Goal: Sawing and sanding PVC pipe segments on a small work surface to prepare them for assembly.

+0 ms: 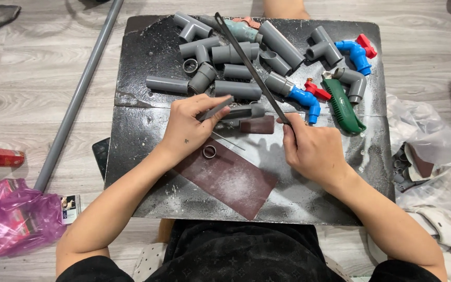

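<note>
My left hand (188, 127) holds a short grey pipe piece (234, 111) flat against the dark work board (147, 62). My right hand (313, 151) grips the handle end of a long thin dark file or saw blade (249, 65) that slants up to the far left over the pipe pile. A sheet of dark red sandpaper (228, 177) lies between my hands with a small grey ring (210, 152) on it. A smaller sandpaper piece (257, 125) sits by the pipe's end.
Several grey pipe fittings (225, 52), two blue taps with red handles (358, 52), and a green-handled tool (343, 104) lie at the board's far side. A long grey pipe (76, 96) lies on the floor at left, by a pink bag (16, 216). White bags (439, 172) are at right.
</note>
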